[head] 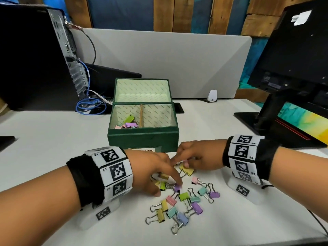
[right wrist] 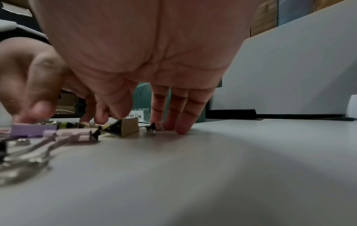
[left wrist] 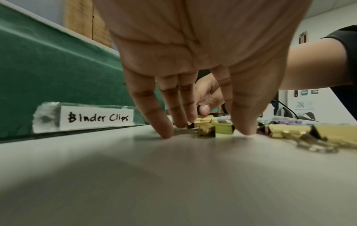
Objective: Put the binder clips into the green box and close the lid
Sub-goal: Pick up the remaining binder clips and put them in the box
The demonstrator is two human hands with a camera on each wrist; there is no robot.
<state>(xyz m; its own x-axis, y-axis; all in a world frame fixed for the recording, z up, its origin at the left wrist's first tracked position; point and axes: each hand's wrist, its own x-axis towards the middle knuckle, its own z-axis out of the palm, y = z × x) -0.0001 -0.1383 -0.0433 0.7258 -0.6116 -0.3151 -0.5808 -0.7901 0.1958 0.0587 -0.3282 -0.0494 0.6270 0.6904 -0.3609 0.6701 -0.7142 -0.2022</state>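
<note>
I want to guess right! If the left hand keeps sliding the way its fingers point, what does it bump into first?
Probably the yellow clip just beyond its fingertips, and right after it the right hand, whose fingers come in from the other side. The left hand points rightward across the table, though depth is hard to judge.

A white label (left wrist: 96, 117) on the front wall of the green box (left wrist: 48, 64) reads "Binder Clips". The wrist bands carry tags marked L2, L3, R3.

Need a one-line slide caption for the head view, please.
Both hands, left hand and right hand, reach into scattered binder clips before the open green box.
</note>
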